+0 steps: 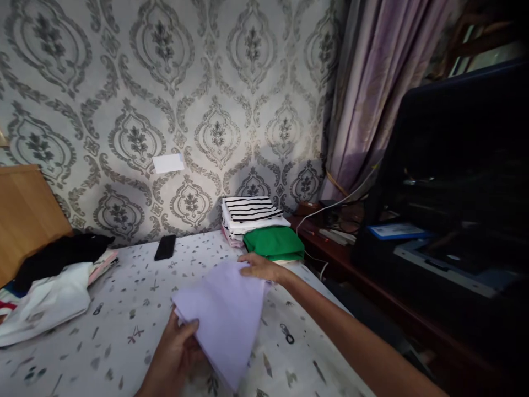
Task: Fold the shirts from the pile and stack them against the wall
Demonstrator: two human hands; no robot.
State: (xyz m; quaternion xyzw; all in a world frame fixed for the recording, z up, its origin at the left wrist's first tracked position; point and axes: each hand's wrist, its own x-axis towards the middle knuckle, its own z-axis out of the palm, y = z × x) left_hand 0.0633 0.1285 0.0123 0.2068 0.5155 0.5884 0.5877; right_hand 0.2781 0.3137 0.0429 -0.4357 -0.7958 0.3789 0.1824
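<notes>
A folded lavender cloth, probably a garment, is held up between both hands above the patterned bedsheet. My left hand pinches its lower left edge, thumb on top and fingers hidden beneath. On the far right edge, my right hand grips the cloth with thumb and fingers. Just beyond that hand lies a green folded garment. Behind it rises a stack of folded clothes, topped by a black-and-white striped garment.
A black phone lies on the bedsheet near the wall. Black clothing and a white garment are heaped at left. At right stand a dark desk with a cable and a large black object.
</notes>
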